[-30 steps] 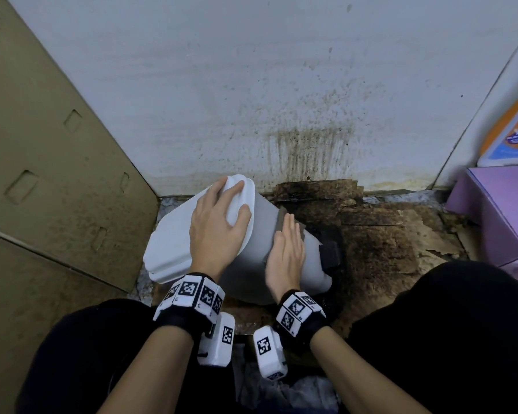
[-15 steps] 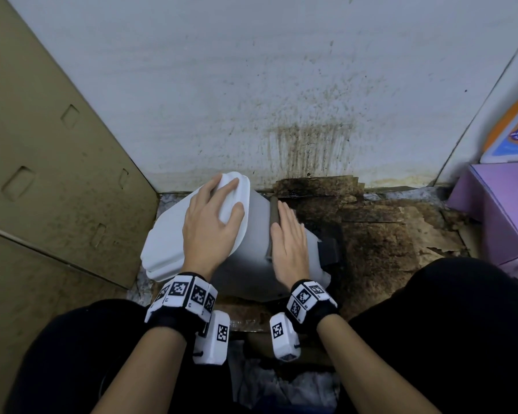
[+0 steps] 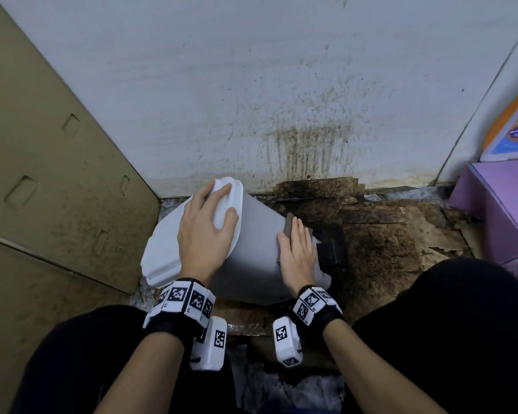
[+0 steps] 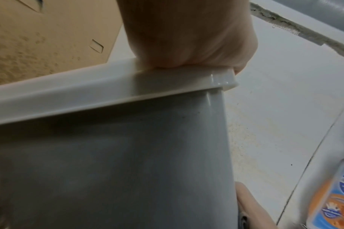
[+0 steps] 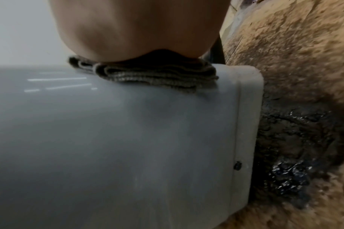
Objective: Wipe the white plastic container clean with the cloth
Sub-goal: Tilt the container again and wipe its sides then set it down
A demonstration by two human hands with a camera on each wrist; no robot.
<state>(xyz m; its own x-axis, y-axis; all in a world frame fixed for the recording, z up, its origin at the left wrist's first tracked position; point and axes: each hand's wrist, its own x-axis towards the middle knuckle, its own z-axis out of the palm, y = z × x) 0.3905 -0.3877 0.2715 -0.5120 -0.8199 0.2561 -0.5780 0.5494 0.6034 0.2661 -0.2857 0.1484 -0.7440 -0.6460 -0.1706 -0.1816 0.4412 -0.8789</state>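
Since a second ago the right hand [image 3: 298, 255] has slid the cloth [image 5: 147, 74] toward the container's [image 3: 251, 243] base, fingers straight, pressing it flat on the grey side. Left hand [image 3: 205, 231] lies spread over the white lid [image 3: 165, 246], thumb at its rim, steadying. Container lies tipped on its side on stained cardboard [image 3: 386, 240] by the spattered wall [image 3: 251, 85], between the person's knees.

a grimy storage corner, perhaps a home or stockroom. a stained white wall [image 3: 251, 85] is the landmark: greasy blackened cardboard [image 3: 380, 234] lies at its foot, flattened brown cartons [image 3: 42, 174] lean left of it, purple boxes [image 3: 503, 210] stand right.
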